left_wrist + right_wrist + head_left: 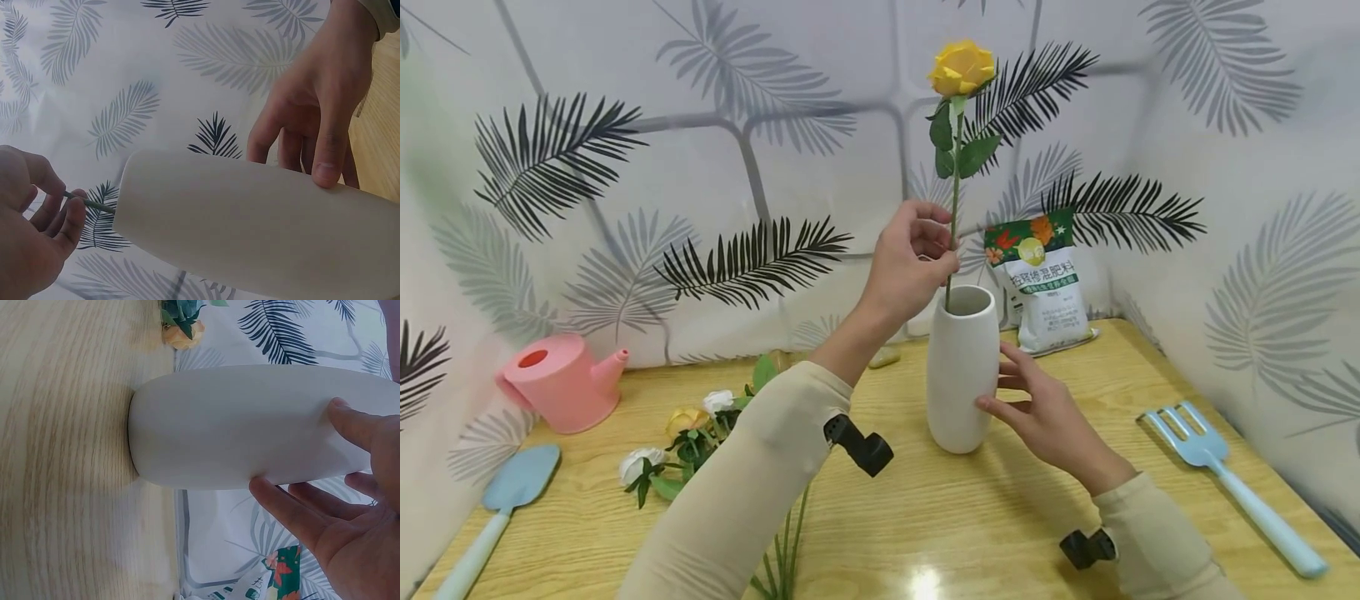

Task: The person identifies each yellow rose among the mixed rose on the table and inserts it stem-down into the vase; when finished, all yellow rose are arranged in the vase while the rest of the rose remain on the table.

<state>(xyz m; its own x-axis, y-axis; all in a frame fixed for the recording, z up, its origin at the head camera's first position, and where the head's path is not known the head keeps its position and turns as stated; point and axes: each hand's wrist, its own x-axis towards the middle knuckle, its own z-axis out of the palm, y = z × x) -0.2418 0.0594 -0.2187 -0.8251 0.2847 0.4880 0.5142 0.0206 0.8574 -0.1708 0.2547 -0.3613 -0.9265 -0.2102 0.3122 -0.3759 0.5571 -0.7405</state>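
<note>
While the left hand [906, 262] pinches a slim green stem [956, 192] between thumb and fingers, just above the mouth of a white vase [962, 383], the right hand [1048, 412] holds the vase by its side. The left fingers are bent inward and nearly closed, with only the thin stem caught among them. The right hand is spread wider, its thumb laid against one part of the smooth wall and its fingers curving round another, their tips touching the surface. The stem carries a single yellow rose [961, 68], its bloom full and its petals slightly curled at the edges, with dark green leaves a little way below the head. It stands almost upright, leaning a touch, and its lower end passes inside the vase's rim; how deep it goes is hidden. The vase is plain, tall and rounded, narrowing toward its base, and stands upright on the wooden table [880, 533]. Behind it, to the right, a printed packet [1048, 287] leans against the leaf-patterned backdrop [820, 167], while more flowers [688, 421] lie beyond the left forearm.
</note>
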